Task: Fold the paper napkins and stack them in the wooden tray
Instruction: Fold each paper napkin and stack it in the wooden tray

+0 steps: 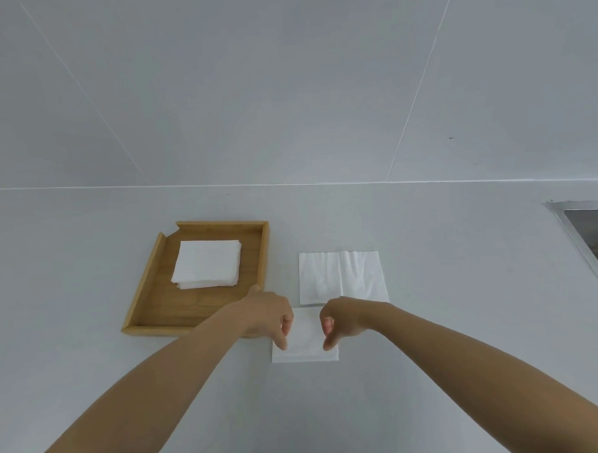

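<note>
— What are your hands doing?
— From the head camera, my left hand and right hand are both curled over a folded napkin lying on the white tabletop. On each, the fingers are bent inward and the fingertips press down on the paper; whether they pinch it, I cannot tell.
— And the rest?
— The wooden tray sits to the left, its near right corner under my left hand. A stack of folded napkins lies inside it. Just beyond my right hand, an unfolded napkin lies flat, beside the tray
</note>
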A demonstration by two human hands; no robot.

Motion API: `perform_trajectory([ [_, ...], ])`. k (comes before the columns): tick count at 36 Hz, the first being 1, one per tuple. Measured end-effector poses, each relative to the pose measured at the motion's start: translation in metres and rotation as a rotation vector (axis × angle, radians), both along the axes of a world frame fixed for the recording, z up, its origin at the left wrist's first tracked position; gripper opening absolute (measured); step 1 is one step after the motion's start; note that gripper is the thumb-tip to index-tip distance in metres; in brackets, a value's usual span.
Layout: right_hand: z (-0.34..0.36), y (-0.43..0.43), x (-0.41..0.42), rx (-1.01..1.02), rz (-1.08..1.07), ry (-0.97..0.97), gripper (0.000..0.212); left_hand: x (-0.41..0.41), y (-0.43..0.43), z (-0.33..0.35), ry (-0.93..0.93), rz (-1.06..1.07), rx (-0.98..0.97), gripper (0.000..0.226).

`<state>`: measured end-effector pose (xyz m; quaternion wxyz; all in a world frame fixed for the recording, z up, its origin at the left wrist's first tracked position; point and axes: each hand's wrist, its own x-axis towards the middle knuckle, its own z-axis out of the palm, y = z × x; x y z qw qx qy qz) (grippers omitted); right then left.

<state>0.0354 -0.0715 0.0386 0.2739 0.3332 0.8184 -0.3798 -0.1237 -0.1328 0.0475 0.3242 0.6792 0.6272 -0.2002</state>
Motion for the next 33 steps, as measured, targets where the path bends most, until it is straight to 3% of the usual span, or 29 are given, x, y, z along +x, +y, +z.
perform_trajectory([
  [9, -0.010, 0.008, -0.001, 0.200, -0.197, 0.102, 0.042, 0.001, 0.013, -0.014, 0.196, -0.017, 0.184, 0.042],
  [15, -0.022, 0.003, -0.008, 0.319, -0.180, 0.067, 0.040, 0.007, 0.013, -0.030, 0.260, -0.017, 0.175, 0.047],
  [22, -0.029, 0.002, -0.013, 0.302, -0.143, -0.012, 0.033, 0.006, 0.012, -0.036, 0.263, -0.032, 0.137, 0.041],
  [28, -0.031, 0.001, -0.013, 0.252, -0.186, 0.004, 0.027, 0.006, 0.008, -0.032, 0.151, 0.055, 0.144, 0.011],
  [33, -0.021, 0.006, -0.010, 0.100, -0.315, 0.124, 0.028, -0.007, 0.008, -0.020, -0.153, 0.300, 0.149, 0.023],
])
